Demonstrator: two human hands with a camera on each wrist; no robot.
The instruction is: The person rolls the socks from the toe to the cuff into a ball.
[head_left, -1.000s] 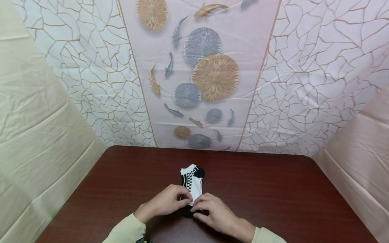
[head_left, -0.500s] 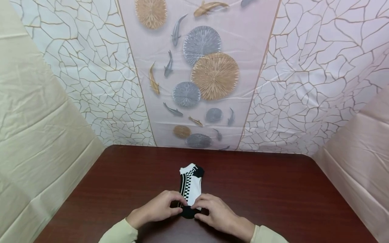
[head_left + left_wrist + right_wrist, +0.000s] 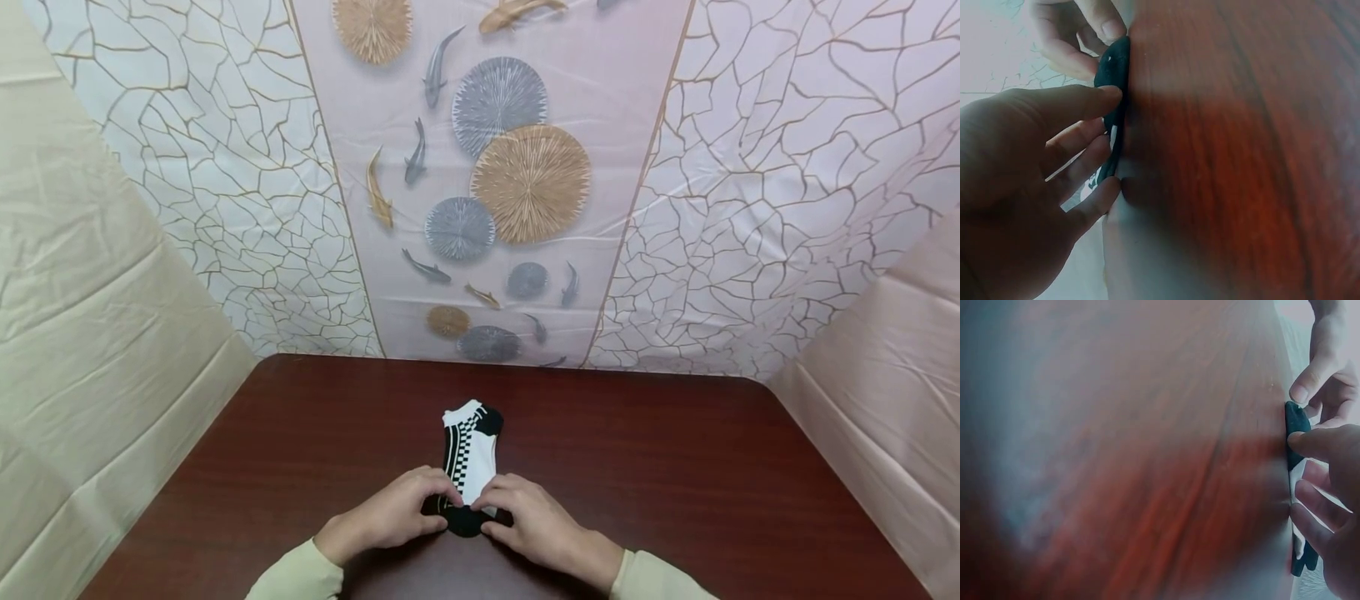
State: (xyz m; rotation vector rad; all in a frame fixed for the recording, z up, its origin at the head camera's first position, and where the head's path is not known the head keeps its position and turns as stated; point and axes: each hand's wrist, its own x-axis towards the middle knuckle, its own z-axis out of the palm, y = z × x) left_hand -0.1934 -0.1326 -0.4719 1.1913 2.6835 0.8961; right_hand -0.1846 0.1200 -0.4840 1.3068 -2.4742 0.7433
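Observation:
A white ankle sock [image 3: 476, 467] with a black toe, black heel and checkered stripe lies flat on the table, toe toward me. My left hand [image 3: 397, 510] pinches the left side of the toe end, thumb low and index finger on top. Opposite it, my right hand [image 3: 534, 518] pinches the right side in the same way. In the left wrist view, the left thumb presses the black toe [image 3: 1113, 69] and the other fingers line the sock's edge. The right wrist view has the right thumb against the dark toe [image 3: 1295, 422], with the left hand just beyond.
The dark red-brown wooden table [image 3: 637, 467] spreads around the sock on every side. Behind it hangs a patterned cloth [image 3: 480, 167] with fish and round leaf prints. Plain beige cloths [image 3: 112, 333] slope along the left and right sides.
My left hand has moved left and slightly down, from over the sock's middle to the left edge of its toe. The right hand has barely shifted. More of the checkered stripe now shows.

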